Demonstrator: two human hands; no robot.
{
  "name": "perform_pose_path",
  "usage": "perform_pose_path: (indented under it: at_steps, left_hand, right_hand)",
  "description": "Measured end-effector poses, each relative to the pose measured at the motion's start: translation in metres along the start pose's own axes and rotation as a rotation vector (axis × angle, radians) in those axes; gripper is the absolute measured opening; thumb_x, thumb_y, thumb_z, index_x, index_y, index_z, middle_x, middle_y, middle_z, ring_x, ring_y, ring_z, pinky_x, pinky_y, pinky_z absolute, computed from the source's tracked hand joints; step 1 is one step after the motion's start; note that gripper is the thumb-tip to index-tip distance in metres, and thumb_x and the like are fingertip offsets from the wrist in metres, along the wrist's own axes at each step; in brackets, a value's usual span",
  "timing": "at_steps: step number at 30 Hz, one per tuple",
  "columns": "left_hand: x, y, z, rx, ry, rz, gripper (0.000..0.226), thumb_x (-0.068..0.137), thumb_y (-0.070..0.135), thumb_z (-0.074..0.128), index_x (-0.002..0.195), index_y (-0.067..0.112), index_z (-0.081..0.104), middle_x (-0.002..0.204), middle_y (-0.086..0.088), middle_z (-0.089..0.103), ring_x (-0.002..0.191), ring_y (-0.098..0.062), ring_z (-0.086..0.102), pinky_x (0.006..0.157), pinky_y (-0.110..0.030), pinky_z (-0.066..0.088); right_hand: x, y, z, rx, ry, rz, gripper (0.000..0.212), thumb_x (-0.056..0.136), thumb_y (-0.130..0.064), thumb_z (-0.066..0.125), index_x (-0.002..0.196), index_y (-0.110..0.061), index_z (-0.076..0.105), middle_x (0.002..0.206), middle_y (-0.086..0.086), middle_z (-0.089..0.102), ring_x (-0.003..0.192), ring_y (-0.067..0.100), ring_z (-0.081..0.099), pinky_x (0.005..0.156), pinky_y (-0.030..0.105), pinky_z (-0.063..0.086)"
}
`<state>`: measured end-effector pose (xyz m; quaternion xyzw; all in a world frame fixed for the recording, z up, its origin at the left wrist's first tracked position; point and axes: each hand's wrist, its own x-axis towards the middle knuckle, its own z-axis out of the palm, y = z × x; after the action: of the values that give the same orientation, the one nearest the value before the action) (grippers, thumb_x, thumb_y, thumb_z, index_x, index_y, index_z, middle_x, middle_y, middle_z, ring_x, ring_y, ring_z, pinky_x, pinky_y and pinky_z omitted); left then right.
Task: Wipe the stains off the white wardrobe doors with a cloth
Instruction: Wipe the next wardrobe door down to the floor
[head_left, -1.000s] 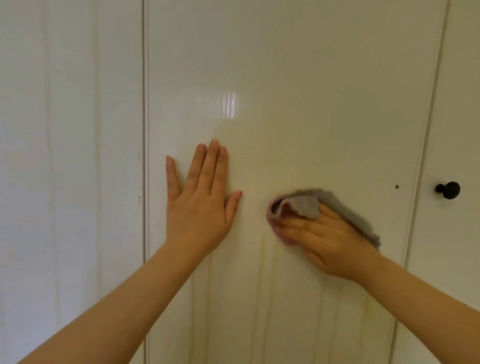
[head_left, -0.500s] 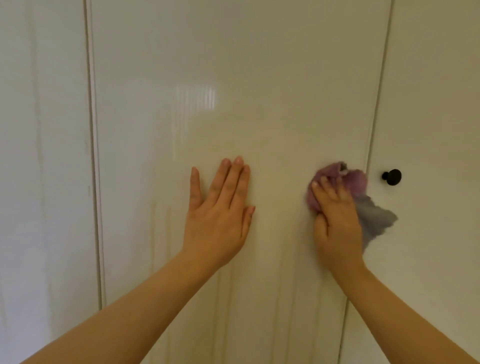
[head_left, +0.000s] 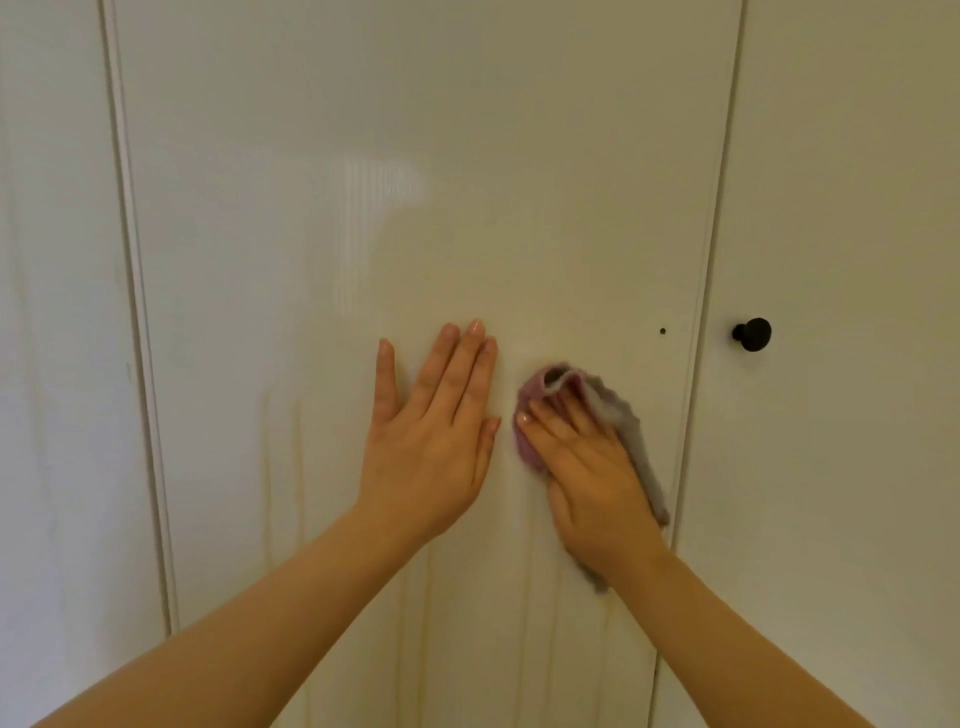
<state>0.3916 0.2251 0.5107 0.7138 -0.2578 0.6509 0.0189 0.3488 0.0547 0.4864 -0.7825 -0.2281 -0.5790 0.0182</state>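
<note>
1. right now, on my feed, the left hand (head_left: 431, 441) lies flat on the middle door (head_left: 415, 208), palm against the panel, fingers straight and close together, thumb out to the side; it grasps nothing.
2. the right hand (head_left: 592, 483) is just beside it, fingers stretched out and pointing up and to the left, pressing the cloth (head_left: 613, 410) against the same door.
3. i see no fingers curled round the cloth; a grey fold lies over the tips of some fingers, and i cannot tell what the thumb does underneath.
4. the cloth is bunched, pink at the end by the fingertips and grey along the outer side of the hand, with a grey tail that shows again below the wrist.
5. it sits low on the right half of the middle door, near the seam to the right door (head_left: 857, 208), below and left of a small dark hole (head_left: 662, 331).
6. a black knob (head_left: 753, 334) sticks out of the right door, just past the seam, at about the height of the hole.
7. faint yellowish streaks (head_left: 267, 467) run straight down the middle door, left of the left hand and below both hands.
8. the left door (head_left: 52, 312) fills the left edge of my view.
</note>
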Motion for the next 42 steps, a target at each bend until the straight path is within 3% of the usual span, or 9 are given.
perform_pose_path:
  at_steps: [3, 6, 14, 19, 24, 28, 31, 34, 42]
  left_hand:
    - [0.001, -0.006, -0.001, 0.007, 0.017, -0.02, 0.055, 0.097, 0.031, 0.031, 0.144, 0.003, 0.026, 0.151, -0.01, 0.024, 0.14, -0.024, 0.024, 0.113, -0.055, 0.003]
    - [-0.004, -0.021, -0.007, 0.019, 0.054, -0.02, 0.053, 0.099, 0.03, 0.03, 0.145, 0.005, 0.024, 0.153, -0.009, 0.025, 0.14, -0.024, 0.023, 0.113, -0.055, 0.003]
    - [-0.042, -0.085, -0.037, 0.076, 0.097, -0.096, 0.05, 0.099, 0.024, 0.032, 0.145, 0.004, 0.024, 0.151, -0.009, 0.026, 0.144, -0.019, 0.014, 0.114, -0.053, 0.001]
    - [-0.074, -0.125, -0.062, 0.143, 0.016, -0.186, 0.048, 0.097, 0.018, 0.031, 0.143, 0.003, 0.027, 0.148, -0.01, 0.027, 0.138, -0.026, 0.026, 0.114, -0.053, 0.001]
    - [-0.106, -0.149, -0.072, 0.175, -0.122, -0.266, 0.049, 0.097, 0.02, 0.026, 0.144, 0.005, 0.026, 0.15, -0.009, 0.025, 0.139, -0.024, 0.023, 0.113, -0.053, 0.001]
    - [-0.118, -0.139, -0.068, 0.157, -0.183, -0.268, 0.048, 0.098, 0.023, 0.025, 0.143, 0.007, 0.029, 0.149, -0.011, 0.033, 0.139, -0.023, 0.024, 0.113, -0.052, 0.002]
    - [-0.121, -0.137, -0.068, 0.128, -0.184, -0.277, 0.05, 0.095, 0.02, 0.03, 0.143, 0.007, 0.029, 0.149, -0.01, 0.031, 0.139, -0.023, 0.023, 0.113, -0.052, 0.004]
    - [-0.119, -0.138, -0.07, 0.104, -0.157, -0.309, 0.048, 0.101, 0.024, 0.018, 0.145, 0.008, 0.024, 0.151, -0.006, 0.026, 0.143, -0.018, 0.016, 0.114, -0.049, 0.0]
    - [-0.125, -0.145, -0.075, 0.072, -0.084, -0.395, 0.05, 0.098, 0.023, 0.023, 0.146, 0.009, 0.021, 0.152, -0.005, 0.02, 0.145, -0.01, -0.006, 0.115, -0.044, -0.003]
  right_hand:
    - [0.013, 0.026, -0.018, 0.019, 0.027, 0.069, 0.042, 0.088, -0.008, 0.033, 0.126, -0.005, 0.05, 0.128, 0.012, 0.053, 0.121, 0.029, 0.046, 0.107, 0.028, 0.025]
    - [0.022, 0.029, -0.021, 0.026, 0.2, 0.321, 0.05, 0.08, -0.003, 0.031, 0.125, 0.005, 0.051, 0.131, 0.008, 0.044, 0.128, 0.029, 0.034, 0.112, 0.028, 0.015]
    - [0.073, -0.073, 0.04, 0.156, 0.133, -0.123, 0.038, 0.099, -0.014, 0.031, 0.116, 0.0, 0.061, 0.127, 0.013, 0.055, 0.125, 0.025, 0.041, 0.113, 0.035, 0.02]
    - [0.109, -0.113, 0.068, 0.222, 0.083, -0.245, 0.034, 0.088, -0.005, 0.043, 0.114, 0.002, 0.063, 0.122, 0.015, 0.06, 0.121, 0.029, 0.047, 0.105, 0.049, 0.034]
    - [0.123, -0.134, 0.074, 0.213, 0.103, -0.196, 0.036, 0.092, -0.007, 0.036, 0.114, 0.007, 0.061, 0.122, 0.022, 0.058, 0.122, 0.038, 0.047, 0.111, 0.039, 0.018]
    - [0.061, -0.147, 0.093, 0.186, -0.145, -0.31, 0.038, 0.09, -0.003, 0.046, 0.124, -0.015, 0.057, 0.128, -0.001, 0.058, 0.125, 0.017, 0.047, 0.105, 0.043, 0.036]
    - [0.057, -0.154, 0.087, 0.257, -0.302, -0.279, 0.027, 0.097, -0.032, 0.043, 0.121, -0.033, 0.055, 0.131, -0.019, 0.051, 0.122, -0.012, 0.041, 0.11, 0.023, 0.029]
    - [0.084, -0.154, 0.08, 0.256, -0.138, -0.111, 0.038, 0.095, -0.013, 0.035, 0.125, -0.001, 0.055, 0.133, 0.011, 0.051, 0.126, 0.017, 0.043, 0.11, 0.034, 0.027]
    - [0.069, -0.166, 0.078, 0.167, -0.116, -0.102, 0.044, 0.084, -0.02, 0.043, 0.123, -0.005, 0.059, 0.126, 0.01, 0.059, 0.119, 0.026, 0.053, 0.108, 0.039, 0.023]
